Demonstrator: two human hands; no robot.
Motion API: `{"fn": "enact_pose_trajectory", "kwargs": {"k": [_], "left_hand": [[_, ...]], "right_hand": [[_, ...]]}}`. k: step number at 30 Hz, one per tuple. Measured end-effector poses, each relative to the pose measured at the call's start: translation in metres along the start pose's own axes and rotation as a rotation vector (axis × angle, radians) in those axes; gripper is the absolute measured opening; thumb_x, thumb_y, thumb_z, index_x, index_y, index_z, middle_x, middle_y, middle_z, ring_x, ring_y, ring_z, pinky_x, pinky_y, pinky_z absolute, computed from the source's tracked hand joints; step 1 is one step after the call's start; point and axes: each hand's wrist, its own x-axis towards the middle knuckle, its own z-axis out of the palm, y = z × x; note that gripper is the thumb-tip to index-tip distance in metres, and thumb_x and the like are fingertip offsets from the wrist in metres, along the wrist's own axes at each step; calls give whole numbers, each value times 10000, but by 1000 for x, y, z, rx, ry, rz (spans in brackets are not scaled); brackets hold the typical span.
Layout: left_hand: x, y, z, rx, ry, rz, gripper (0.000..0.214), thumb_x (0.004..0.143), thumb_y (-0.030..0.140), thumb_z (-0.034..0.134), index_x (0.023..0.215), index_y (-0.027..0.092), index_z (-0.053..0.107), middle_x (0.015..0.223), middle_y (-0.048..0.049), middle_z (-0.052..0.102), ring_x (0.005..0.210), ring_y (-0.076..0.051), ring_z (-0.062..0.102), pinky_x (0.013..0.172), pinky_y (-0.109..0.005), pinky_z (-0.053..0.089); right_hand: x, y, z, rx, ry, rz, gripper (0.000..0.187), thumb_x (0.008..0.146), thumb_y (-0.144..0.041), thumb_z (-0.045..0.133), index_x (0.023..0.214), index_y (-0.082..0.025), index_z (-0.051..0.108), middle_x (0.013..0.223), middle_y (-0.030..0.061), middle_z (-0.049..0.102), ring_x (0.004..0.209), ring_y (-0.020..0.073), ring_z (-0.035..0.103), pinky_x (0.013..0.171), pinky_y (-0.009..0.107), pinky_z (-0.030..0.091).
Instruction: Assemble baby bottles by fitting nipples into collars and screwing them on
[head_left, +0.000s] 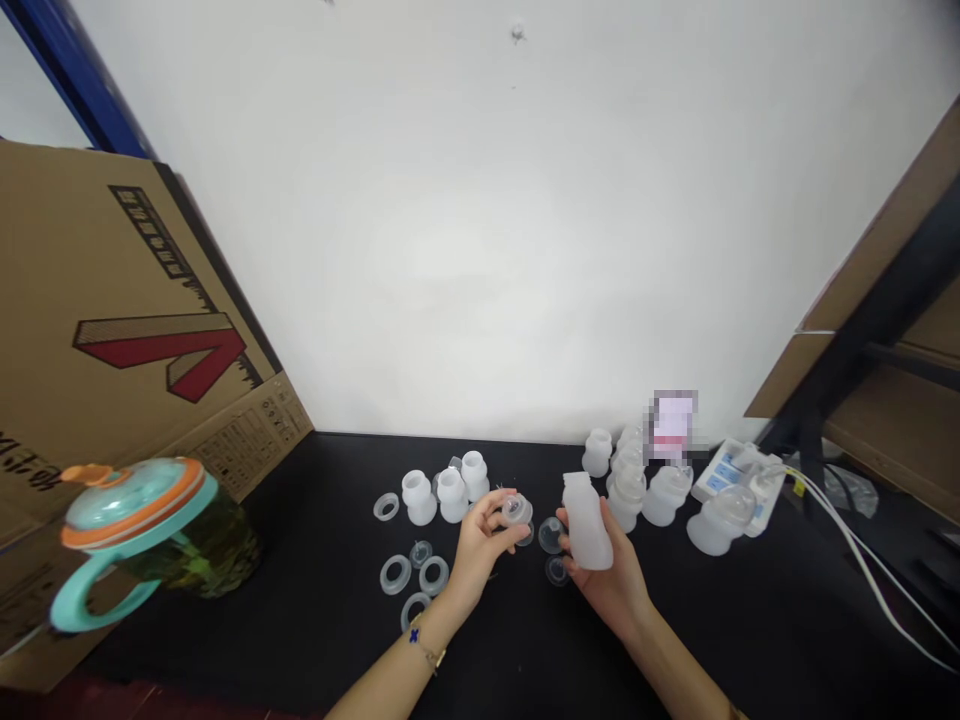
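Between the thumb and fingers of my left hand (474, 548) is a clear baby bottle nipple (516, 509) in a collar ring. My right hand (619, 585) grips a frosted white baby bottle (589, 525) by its side, with the threaded neck up. The nipple and the bottle are apart. Just left of the bottle lie a clear dome cap (551, 535) and another small clear part (556, 571). Several loose collar rings (395, 574) and a nipple (421, 553) rest on the table left of my left hand.
Open bottles (419, 498) stand behind my left hand. Several bottles (661, 497), some capped, stand at right near a power strip (731, 470) with white cables (847, 550). A teal-lidded jug (195, 545) and a cardboard box (150, 330) are on the left. A white wall (480, 250) backs the black table (315, 620).
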Motion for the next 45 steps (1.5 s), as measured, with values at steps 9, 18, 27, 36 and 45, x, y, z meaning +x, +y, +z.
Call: {"fn": "enact_pose_trajectory", "kwargs": {"k": [9,18,27,36,45], "left_hand": [[-1,8,2,-158,-48,-96,525,782,465,797,1178,130,715,988,-109,699,590,-91,537,460,-191,434],[3,3,-4,-191,-44,-142,630,712,446,862,1251,162,699,898,-64,698,515,-51,445,449,-180,355],[2,5,-3,-214,-88,-168,626,716,365,875,1282,197,666,1079,-95,691,520,-44,450,452,-191,343],[2,5,-2,-274,-96,-200,542,782,544,777,1113,120,712,954,-104,704,493,-55,444,439,-201,328],[3,5,-3,-324,-87,-195,455,813,551,739,942,116,696,884,-92,695,503,-75,473,444,-212,353]], "right_hand": [[1,2,-2,-34,-30,-27,349,902,-492,680,1088,-199,711,904,64,753,665,184,655,433,241,481],[1,1,0,-32,-60,-29,358,880,-511,705,1052,-197,724,861,52,741,613,155,616,424,224,445],[1,2,-1,-44,49,-35,370,836,-480,772,1049,-178,743,987,71,770,739,188,679,524,259,527],[2,1,-1,-73,35,-14,383,856,-516,739,1016,-171,776,926,68,781,754,191,692,689,307,585],[5,3,-2,-44,73,22,385,868,-557,704,894,-183,792,837,61,783,817,218,711,878,375,564]]}}
